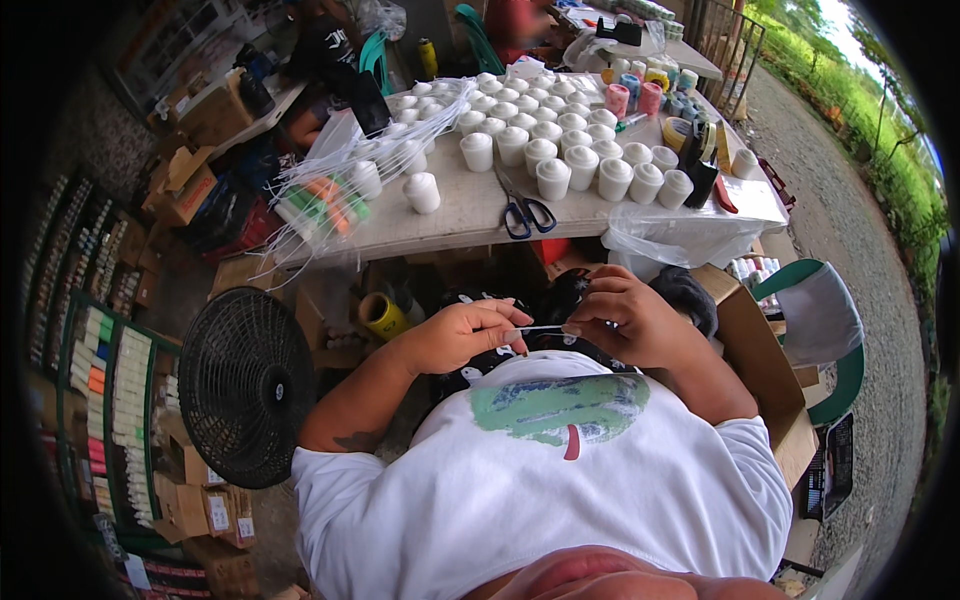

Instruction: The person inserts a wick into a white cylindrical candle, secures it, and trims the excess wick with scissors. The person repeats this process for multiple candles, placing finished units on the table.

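Daylight comes from the right, where the sky (842, 18) glares white above bright gravel (845, 225). The shelves (110, 380) at left are dim. Fisheye distortion curves the counter (462, 216); corners go black; a patch top centre is blurred.

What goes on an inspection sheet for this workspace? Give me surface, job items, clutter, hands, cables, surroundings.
Surface: pale table, crowded, with a bare strip along its near edge.
Job items: thin white strip held above the lap; many white domed cylinders standing on the table.
Clutter: dark-handled scissors near the front edge; loose white strands spread across the table's left side and past its edge.
Hands: left hand and right hand both pinch the strip.
Cables: nothing seen.
Surroundings: black fan at left, cardboard box and gravel at right.
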Tool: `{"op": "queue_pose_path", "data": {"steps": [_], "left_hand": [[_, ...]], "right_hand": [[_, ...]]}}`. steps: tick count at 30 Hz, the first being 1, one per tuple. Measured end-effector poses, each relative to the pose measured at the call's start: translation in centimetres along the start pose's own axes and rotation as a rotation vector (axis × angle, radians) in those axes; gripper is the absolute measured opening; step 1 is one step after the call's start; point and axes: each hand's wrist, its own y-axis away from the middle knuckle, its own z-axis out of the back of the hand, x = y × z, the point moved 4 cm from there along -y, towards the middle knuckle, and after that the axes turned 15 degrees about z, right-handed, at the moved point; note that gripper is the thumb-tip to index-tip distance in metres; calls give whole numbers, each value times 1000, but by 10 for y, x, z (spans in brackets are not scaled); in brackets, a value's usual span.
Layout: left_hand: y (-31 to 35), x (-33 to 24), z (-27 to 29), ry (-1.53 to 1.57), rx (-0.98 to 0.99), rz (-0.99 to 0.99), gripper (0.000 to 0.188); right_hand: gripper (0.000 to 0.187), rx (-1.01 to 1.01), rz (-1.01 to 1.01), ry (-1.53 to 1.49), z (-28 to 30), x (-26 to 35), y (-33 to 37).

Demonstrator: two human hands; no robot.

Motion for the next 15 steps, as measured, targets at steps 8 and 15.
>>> {"op": "queue_pose_path", "data": {"steps": [8,15], "left_hand": [[6,-1,3,66,-296,-168,14],[8,7,11,34,-511,-284,8]], "right_hand": [[7,25,-44,-35,1,-2,0],[6,-35,-91,-104,0,-6,1]]}}
